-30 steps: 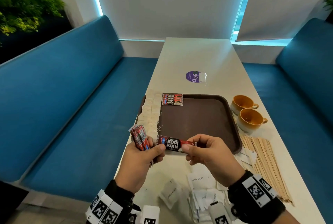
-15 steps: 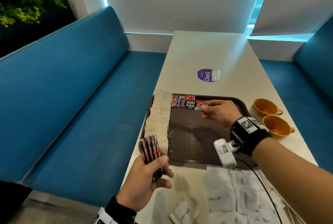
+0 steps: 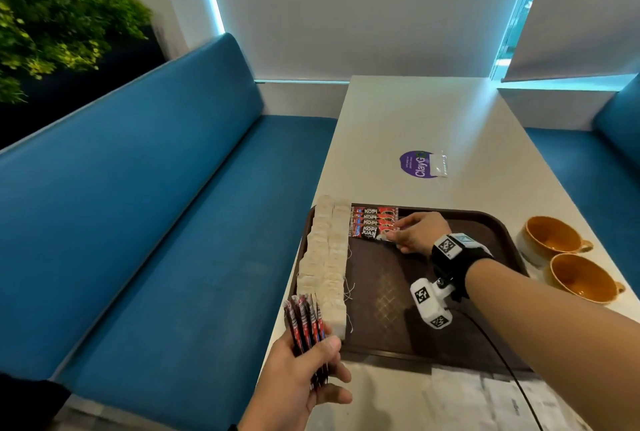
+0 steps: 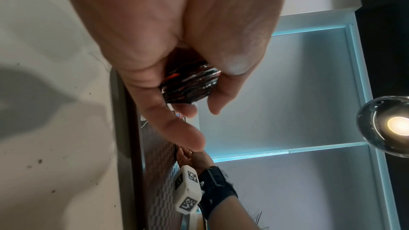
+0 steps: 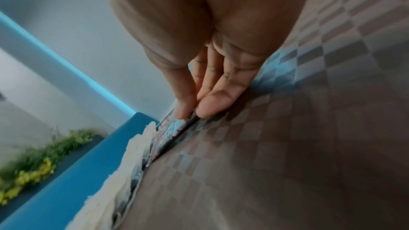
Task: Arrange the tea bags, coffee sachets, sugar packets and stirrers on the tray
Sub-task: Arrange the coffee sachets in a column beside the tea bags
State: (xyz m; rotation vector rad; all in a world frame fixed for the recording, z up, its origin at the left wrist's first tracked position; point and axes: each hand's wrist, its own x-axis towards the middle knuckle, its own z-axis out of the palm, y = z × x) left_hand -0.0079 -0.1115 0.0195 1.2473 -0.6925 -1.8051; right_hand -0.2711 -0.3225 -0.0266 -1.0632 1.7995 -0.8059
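A brown tray [image 3: 433, 326] lies on the white table. Two columns of tea bags [image 3: 327, 257] run down its left side. Beside them at the far edge sits a row of red-and-black coffee sachets [image 3: 374, 217]. My right hand [image 3: 391, 238] pinches the right end of the nearest coffee sachet [image 3: 369, 232], which lies flat against that row. The right wrist view shows thumb and fingers of that hand [image 5: 192, 113] closed on the sachet [image 5: 168, 132] beside the tea bags [image 5: 132, 146]. My left hand [image 3: 311, 371] grips a bundle of sachets [image 3: 304, 323] upright at the tray's near left corner, also gripped in the bundle [image 4: 190, 83].
Two orange cups [image 3: 550, 236] [image 3: 581, 278] stand right of the tray. White sugar packets [image 3: 485, 396] lie on the table in front of it. A purple sticker [image 3: 419, 165] marks the far table. A blue bench [image 3: 156, 222] runs along the left.
My right hand carried one sachet from the tray's near edge to the far row and set it down against it. My left hand kept the bundle and dropped slightly.
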